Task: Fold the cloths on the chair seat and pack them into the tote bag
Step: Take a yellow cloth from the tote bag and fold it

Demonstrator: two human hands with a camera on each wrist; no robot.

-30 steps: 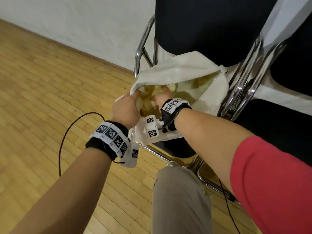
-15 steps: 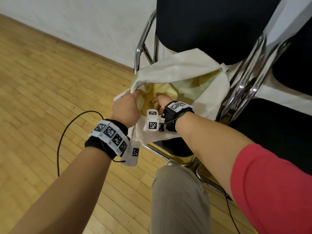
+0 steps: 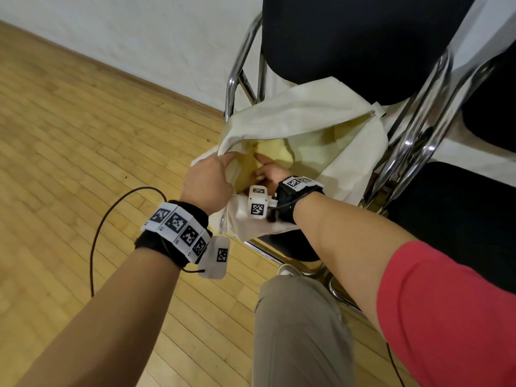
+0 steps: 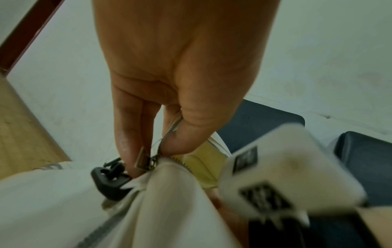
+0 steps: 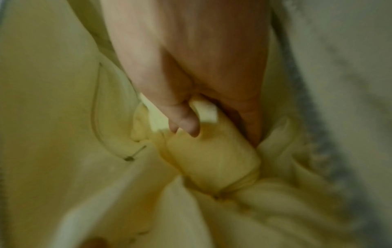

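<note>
A cream tote bag lies on the black chair seat, its zippered mouth gaping toward me. My left hand pinches the near-left rim; in the left wrist view thumb and fingers hold the zipper edge beside the metal pull. My right hand reaches into the mouth. Inside the bag, in the blurred right wrist view, its curled fingers grip a folded yellow cloth. More yellow cloth shows inside the bag. No cloth shows on the seat outside the bag.
The chair's black backrest and chrome frame rise behind the bag. A second black chair stands close on the right. A black cable loops over the wooden floor at left. My knee is just below the seat.
My right hand has drawn back a little toward the bag's near rim, still inside. The bag's mouth gapes wider. My left hand keeps its hold on the rim.
</note>
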